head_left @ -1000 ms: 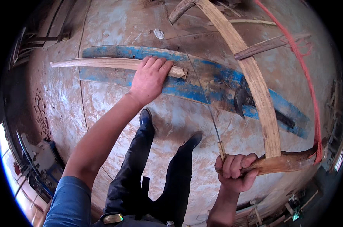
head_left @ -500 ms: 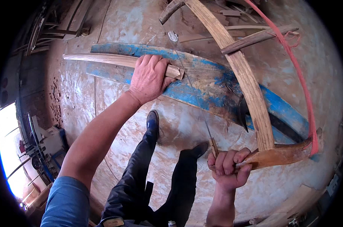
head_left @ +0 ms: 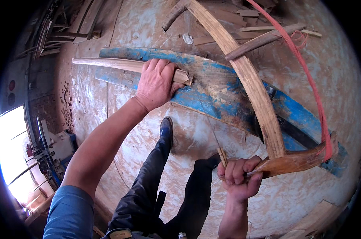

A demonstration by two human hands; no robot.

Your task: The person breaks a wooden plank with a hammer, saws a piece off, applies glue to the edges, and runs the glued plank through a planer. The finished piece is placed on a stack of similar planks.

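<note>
My left hand (head_left: 156, 84) is closed over the right end of a long, curved strip of pale wood (head_left: 108, 63), pressing it onto a worn bench (head_left: 220, 93) with flaking blue paint. The fingers of my right hand (head_left: 240, 177) wrap around the near handle of a wooden frame saw (head_left: 250, 77), beside a small peg. From that peg the thin saw blade (head_left: 214, 133) runs up toward the strip's cut end; its middle is too faint to follow. A red cord (head_left: 309, 71) spans the saw's outer side.
My shoes stand on the stained floor (head_left: 128, 123) by the bench's near side. Wood offcuts (head_left: 248, 14) lie beyond it. Boards (head_left: 83, 22) are stacked at the far left, and a machine (head_left: 55, 147) stands at the left by a bright opening.
The saw frame has shifted left relative to the bench and tilted slightly, and its blade shows more faintly. My left hand keeps its grip on the strip. The whole view has shifted a little.
</note>
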